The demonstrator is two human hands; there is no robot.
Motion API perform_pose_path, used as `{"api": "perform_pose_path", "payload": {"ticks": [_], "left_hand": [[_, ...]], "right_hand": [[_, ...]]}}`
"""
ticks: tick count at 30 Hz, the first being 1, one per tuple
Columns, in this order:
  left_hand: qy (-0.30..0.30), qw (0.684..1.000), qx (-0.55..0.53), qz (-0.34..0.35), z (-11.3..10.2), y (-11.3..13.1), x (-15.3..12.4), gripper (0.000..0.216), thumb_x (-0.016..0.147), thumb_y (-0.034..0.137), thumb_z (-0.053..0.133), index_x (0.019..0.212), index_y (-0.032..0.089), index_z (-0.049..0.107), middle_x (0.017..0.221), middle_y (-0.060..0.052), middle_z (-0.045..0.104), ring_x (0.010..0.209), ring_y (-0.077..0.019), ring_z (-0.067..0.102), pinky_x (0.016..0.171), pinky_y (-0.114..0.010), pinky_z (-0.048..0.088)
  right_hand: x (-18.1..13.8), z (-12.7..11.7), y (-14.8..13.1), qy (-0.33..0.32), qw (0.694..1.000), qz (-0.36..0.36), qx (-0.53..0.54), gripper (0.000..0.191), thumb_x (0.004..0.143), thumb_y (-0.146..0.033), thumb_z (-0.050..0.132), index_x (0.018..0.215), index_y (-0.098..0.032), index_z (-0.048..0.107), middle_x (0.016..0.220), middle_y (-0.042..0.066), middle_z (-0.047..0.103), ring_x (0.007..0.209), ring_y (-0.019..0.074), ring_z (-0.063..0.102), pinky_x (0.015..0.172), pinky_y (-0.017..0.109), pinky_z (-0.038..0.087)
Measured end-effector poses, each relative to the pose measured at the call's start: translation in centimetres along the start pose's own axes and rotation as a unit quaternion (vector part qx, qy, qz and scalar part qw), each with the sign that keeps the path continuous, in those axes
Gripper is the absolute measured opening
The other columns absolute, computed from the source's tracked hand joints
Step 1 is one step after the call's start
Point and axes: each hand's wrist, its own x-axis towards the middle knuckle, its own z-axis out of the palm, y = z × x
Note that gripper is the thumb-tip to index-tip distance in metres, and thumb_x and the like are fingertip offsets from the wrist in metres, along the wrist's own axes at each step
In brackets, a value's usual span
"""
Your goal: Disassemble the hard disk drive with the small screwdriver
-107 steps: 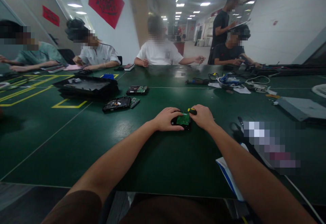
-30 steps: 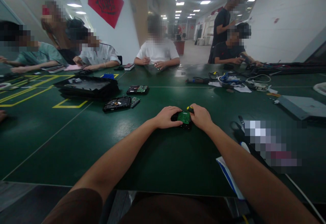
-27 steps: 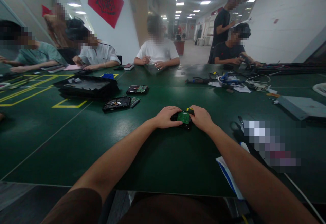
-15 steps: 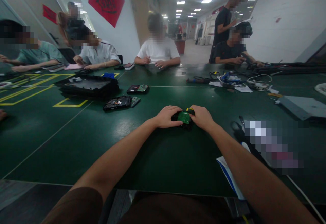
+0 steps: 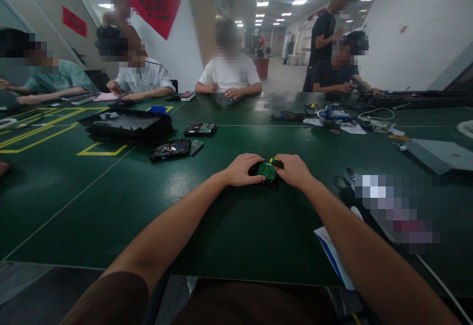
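Left hand (image 5: 244, 169): is clasping the drive (image 5: 270, 184) from its left side, with the thumb lying along the near edge and the fingers along the far edge. This grip is probably acting as a clamp; pressing evenly downward is safer than squeezing.
Drive: is resting on the worktop (image 5: 236, 231) between both hands, its green circuit board (image 5: 266, 170) facing upward. The fingers should be bearing on the frame, not on the board.
Right hand (image 5: 293, 168): is gripping the screwdriver (image 5: 276, 162) by its yellow-and-black handle, at the board's far right corner.
Screwdriver tip: is hiding from view; whether it is touching a fastener cannot be confirmed.
Handle: is apparently leaning; firm pressure along a squarely aligned shaft should be preceding any turning, since a skidding tip could be scratching the board.
Opened drive (image 5: 170, 150): is lying well apart, to the left, with a small board (image 5: 196, 148) just beside it.
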Motion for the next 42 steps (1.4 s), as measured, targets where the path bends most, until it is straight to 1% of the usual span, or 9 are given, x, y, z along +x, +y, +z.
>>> {"api": "perform_pose_path", "payload": {"ticks": [8, 16, 21, 27, 30, 33, 37, 39, 42], "left_hand": [[-0.015, 0.999, -0.03, -0.004, -0.4, -0.2, -0.1, 0.084, 0.086, 0.071, 0.066, 0.152, 0.023, 0.049, 0.151, -0.014, 0.056, 0.14, -0.0352, 0.052, 0.12, -0.055, 0.035], [-0.054, 0.998, -0.03, -0.025, -1.6, 0.3, 0.0, 0.109, 0.071, 0.073, 0.077, 0.16, 0.023, 0.038, 0.154, -0.016, 0.053, 0.14, -0.0396, 0.051, 0.117, -0.056, 0.039], [-0.065, 0.992, 0.054, -0.09, -1.4, 3.0, 0.5, 0.117, 0.069, 0.084, 0.071, 0.159, 0.018, 0.037, 0.149, -0.023, 0.056, 0.131, -0.0458, 0.056, 0.107, -0.057, 0.046], [-0.045, 0.96, 0.131, -0.241, 0.0, 6.8, 0.5, 0.128, 0.064, 0.095, 0.063, 0.154, 0.008, 0.038, 0.132, -0.034, 0.062, 0.121, -0.0541, 0.06, 0.094, -0.06, 0.051], [-0.053, 0.958, 0.128, -0.253, -0.3, 7.4, 0.2, 0.133, 0.058, 0.097, 0.065, 0.152, 0.007, 0.039, 0.13, -0.036, 0.063, 0.119, -0.0548, 0.062, 0.092, -0.06, 0.052], [-0.101, 0.963, 0.094, -0.23, -1.7, 7.4, -0.2, 0.135, 0.052, 0.089, 0.078, 0.154, 0.011, 0.038, 0.139, -0.035, 0.058, 0.121, -0.0545, 0.062, 0.091, -0.058, 0.054], [-0.206, 0.953, 0.07, -0.21, -3.6, 7.8, -0.8, 0.153, 0.042, 0.056, 0.099, 0.166, 0.02, 0.016, 0.165, -0.033, 0.029, 0.136, -0.0542, 0.053, 0.1, -0.056, 0.052], [-0.215, 0.948, 0.095, -0.217, -3.8, 8.4, -0.8, 0.155, 0.046, 0.046, 0.1, 0.168, 0.021, 0.007, 0.168, -0.033, 0.019, 0.141, -0.0521, 0.049, 0.104, -0.053, 0.05], [-0.197, 0.949, 0.12, -0.216, -3.3, 9.4, -0.7, 0.153, 0.055, 0.054, 0.095, 0.168, 0.016, 0.0, 0.167, -0.033, 0.023, 0.142, -0.0482, 0.049, 0.108, -0.05, 0.048]], "right_hand": [[0.2, 0.2, 1.4, 0.08, 0.995, 0.059, 0.01, 0.017, 0.099, -0.031, 0.056, 0.106, -0.02, 0.067, 0.101, 0.009, 0.074, 0.091, 0.0237, 0.068, 0.08, 0.033, 0.045], [0.3, 0.9, 2.5, 0.103, 0.984, 0.123, 0.077, 0.026, 0.089, -0.031, 0.064, 0.111, -0.017, 0.065, 0.108, 0.011, 0.068, 0.099, 0.0256, 0.064, 0.087, 0.035, 0.05], [0.3, 0.4, 2.0, 0.151, 0.979, 0.086, 0.108, 0.032, 0.087, -0.022, 0.061, 0.119, -0.016, 0.066, 0.109, 0.013, 0.065, 0.105, 0.0276, 0.063, 0.094, 0.038, 0.051], [0.2, -0.7, 1.4, 0.248, 0.944, 0.106, 0.189, 0.034, 0.091, -0.036, 0.064, 0.117, -0.016, 0.067, 0.109, 0.014, 0.069, 0.088, 0.0245, 0.066, 0.083, 0.038, 0.054], [0.2, -1.0, 1.3, 0.28, 0.923, 0.125, 0.233, 0.035, 0.091, -0.043, 0.065, 0.113, -0.016, 0.067, 0.104, 0.014, 0.073, 0.084, 0.0241, 0.067, 0.078, 0.037, 0.055], [0.2, -1.0, 1.5, 0.309, 0.907, 0.131, 0.254, 0.035, 0.09, -0.045, 0.067, 0.11, -0.016, 0.068, 0.104, 0.014, 0.074, 0.086, 0.0245, 0.069, 0.078, 0.038, 0.056], [0.3, -0.6, 1.8, 0.331, 0.886, 0.138, 0.295, 0.04, 0.088, -0.048, 0.07, 0.112, -0.016, 0.067, 0.102, 0.013, 0.076, 0.085, 0.0247, 0.071, 0.078, 0.039, 0.058], [0.5, -0.3, 1.9, 0.334, 0.873, 0.137, 0.329, 0.045, 0.086, -0.052, 0.073, 0.113, -0.017, 0.066, 0.101, 0.012, 0.076, 0.085, 0.0249, 0.072, 0.079, 0.04, 0.059], [0.9, 0.2, 2.1, 0.332, 0.845, 0.13, 0.398, 0.05, 0.081, -0.056, 0.079, 0.112, -0.019, 0.064, 0.1, 0.01, 0.076, 0.086, 0.0251, 0.074, 0.078, 0.04, 0.061]]}}
